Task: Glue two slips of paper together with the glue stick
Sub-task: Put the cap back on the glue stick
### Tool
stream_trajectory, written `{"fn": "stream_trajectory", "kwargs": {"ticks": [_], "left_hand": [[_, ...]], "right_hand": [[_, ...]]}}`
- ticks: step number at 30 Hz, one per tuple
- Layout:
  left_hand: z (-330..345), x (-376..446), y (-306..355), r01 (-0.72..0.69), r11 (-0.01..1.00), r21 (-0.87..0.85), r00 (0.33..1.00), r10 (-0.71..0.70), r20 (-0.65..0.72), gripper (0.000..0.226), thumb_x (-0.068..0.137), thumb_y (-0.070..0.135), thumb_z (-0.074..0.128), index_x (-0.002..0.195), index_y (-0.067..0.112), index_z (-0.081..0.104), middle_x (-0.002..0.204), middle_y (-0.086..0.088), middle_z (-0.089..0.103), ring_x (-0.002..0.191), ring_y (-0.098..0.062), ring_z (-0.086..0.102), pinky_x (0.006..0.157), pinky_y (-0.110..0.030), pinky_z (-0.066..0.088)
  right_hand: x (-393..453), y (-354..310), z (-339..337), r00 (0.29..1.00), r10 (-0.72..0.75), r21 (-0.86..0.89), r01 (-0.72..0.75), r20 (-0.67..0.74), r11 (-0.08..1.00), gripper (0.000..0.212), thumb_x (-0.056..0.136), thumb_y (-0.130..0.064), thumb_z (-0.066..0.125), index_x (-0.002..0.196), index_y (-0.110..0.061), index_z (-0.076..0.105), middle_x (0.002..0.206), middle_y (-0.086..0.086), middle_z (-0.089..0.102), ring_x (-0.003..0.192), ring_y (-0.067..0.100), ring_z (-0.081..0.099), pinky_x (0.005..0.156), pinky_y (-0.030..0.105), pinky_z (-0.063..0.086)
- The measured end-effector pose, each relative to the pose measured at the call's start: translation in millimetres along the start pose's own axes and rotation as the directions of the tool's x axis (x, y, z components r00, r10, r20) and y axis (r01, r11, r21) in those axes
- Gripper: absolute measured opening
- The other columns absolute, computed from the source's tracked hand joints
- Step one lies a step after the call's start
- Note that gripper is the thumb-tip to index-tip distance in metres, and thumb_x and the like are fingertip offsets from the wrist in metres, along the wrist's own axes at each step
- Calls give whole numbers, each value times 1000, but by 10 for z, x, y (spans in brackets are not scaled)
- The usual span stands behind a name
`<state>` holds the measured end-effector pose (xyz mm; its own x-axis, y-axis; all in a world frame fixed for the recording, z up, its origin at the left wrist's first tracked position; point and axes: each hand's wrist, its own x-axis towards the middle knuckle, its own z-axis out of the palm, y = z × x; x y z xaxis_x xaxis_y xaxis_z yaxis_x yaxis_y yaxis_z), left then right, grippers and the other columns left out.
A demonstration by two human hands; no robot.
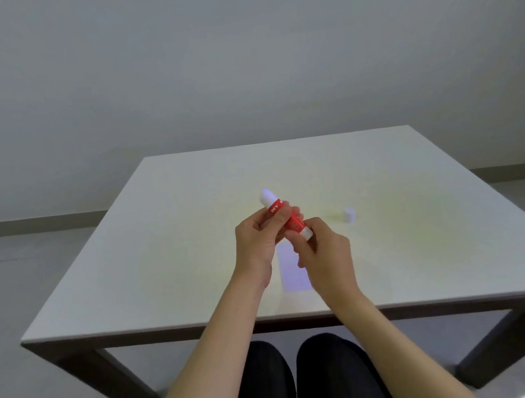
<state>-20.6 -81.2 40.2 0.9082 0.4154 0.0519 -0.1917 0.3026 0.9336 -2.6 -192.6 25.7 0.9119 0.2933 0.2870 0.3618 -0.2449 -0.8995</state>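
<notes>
Above the pale surface [171,276], where a white paper slip [292,274] lies beneath them, the left hand [256,242] fingers wrap the red glue stick [284,216] body, right hand [324,257] fingers pinch its white base, and a small white cap [349,214] stands to the right.

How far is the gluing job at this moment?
Done: the cap is off and stands on the table. In hand: both hands, left and right, hold the glue stick above the paper. Left: spreading glue and joining the slips.
</notes>
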Motion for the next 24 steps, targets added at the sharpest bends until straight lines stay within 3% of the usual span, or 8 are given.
{"fn": "stream_trajectory", "kwargs": {"ticks": [3, 6, 9, 12, 15, 18, 21, 24], "left_hand": [[41, -41, 14, -13, 1000, 21, 1000, 13, -17, 10, 64, 24, 80, 73, 19, 77, 84, -8, 77, 83, -24, 73, 86, -33, 56], [-19, -38, 54, -21, 999, 36, 1000, 21, -1, 14, 67, 22, 79, 79, 17, 75, 84, -7, 77, 84, -21, 73, 89, -34, 53], [-68, -39, 96, -21, 999, 45, 999, 19, 32, 15, 74, 18, 74, 88, 12, 72, 86, -6, 77, 86, -22, 73, 81, -27, 53], [-78, -52, 86, -23, 998, 51, 999, 21, 40, 11, 76, 14, 73, 86, 14, 73, 86, -7, 77, 87, -24, 73, 82, -29, 54], [-45, -72, 71, -16, 1000, 15, 1000, 16, 14, 9, 75, 12, 74, 83, 17, 75, 85, -8, 77, 86, -24, 73, 85, -29, 55], [16, -83, 66, -15, 999, 42, 1000, 14, 17, 12, 71, 14, 77, 82, 18, 75, 86, -7, 77, 86, -25, 73, 90, -34, 54], [12, -84, 88, -13, 999, 40, 1000, 13, 1, 11, 71, 13, 77, 81, 17, 75, 84, -7, 77, 85, -24, 72, 94, -38, 51], [-18, -72, 122, -12, 999, 46, 1000, 11, 17, 8, 73, 16, 76, 80, 19, 76, 86, -7, 77, 88, -24, 72, 96, -39, 50]], "right_hand": [[-45, 98, 0, 981, -185, -295, 161, -57, 942, 31, 91, -37, 56, 89, -6, 55, 62, 2, 53, 53, 22, 44, 51, 31, 34], [8, 23, -73, 983, 141, 150, -158, 119, 976, 44, 91, -51, 47, 89, -10, 63, 64, 7, 67, 51, 21, 59, 52, 32, 46], [57, 20, -189, 767, 265, 502, -598, 584, 625, 52, 99, -45, 34, 100, -2, 63, 69, 12, 70, 50, 22, 59, 53, 27, 51], [53, 61, -200, 827, 218, 560, -521, 518, 644, 31, 96, -29, 48, 96, -1, 61, 71, 12, 69, 54, 21, 63, 57, 28, 53], [-59, 109, -52, 998, 18, 80, -22, 57, 997, 12, 89, -22, 63, 88, -11, 57, 73, 2, 70, 58, 17, 64, 58, 31, 51], [-112, 199, 40, 967, -227, -446, 152, -118, 882, 25, 87, -36, 63, 90, -14, 51, 72, -7, 62, 62, 19, 57, 55, 32, 45], [-3, 159, -52, 972, 185, 29, -191, 142, 981, 35, 92, -50, 46, 97, -16, 54, 73, -6, 67, 63, 19, 62, 60, 33, 45], [72, 150, -170, 749, 275, 497, -622, 603, 605, 61, 97, -53, 25, 102, -5, 62, 72, 12, 67, 61, 26, 61, 62, 34, 51]]}}
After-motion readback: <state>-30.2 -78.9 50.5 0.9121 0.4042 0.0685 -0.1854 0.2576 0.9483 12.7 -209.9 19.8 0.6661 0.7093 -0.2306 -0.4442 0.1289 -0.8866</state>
